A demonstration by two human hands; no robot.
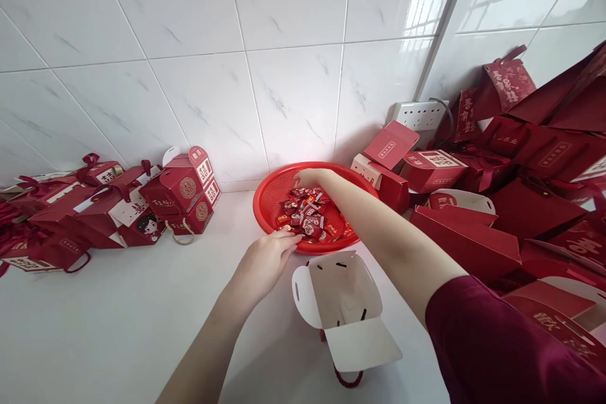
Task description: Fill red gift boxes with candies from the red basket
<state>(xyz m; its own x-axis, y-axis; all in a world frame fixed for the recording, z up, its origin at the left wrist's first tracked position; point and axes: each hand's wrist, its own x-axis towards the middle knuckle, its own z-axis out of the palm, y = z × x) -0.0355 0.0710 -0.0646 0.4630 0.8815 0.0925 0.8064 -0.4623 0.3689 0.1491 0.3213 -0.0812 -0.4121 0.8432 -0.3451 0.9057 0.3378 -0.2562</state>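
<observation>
A round red plastic basket (261, 192) on the white counter holds a heap of small red wrapped candies (312, 218). My right hand (310, 178) reaches over the basket's far left part, bent down toward the candies; its fingers are mostly hidden. At the near left rim, my left hand (267, 259) has its fingers drawn together over the edge, beside a shiny wrapper; what lies between them is hard to make out. In front of the basket stands an open carton box (348, 293), white inside, its flaps spread and a dark red cord handle at the near side.
Several red gift boxes with ribbons (108, 208) line the counter at left. More red boxes (473, 233) pile up at right, some with lids open. A white power strip (419, 115) rests against the tiled wall (293, 88).
</observation>
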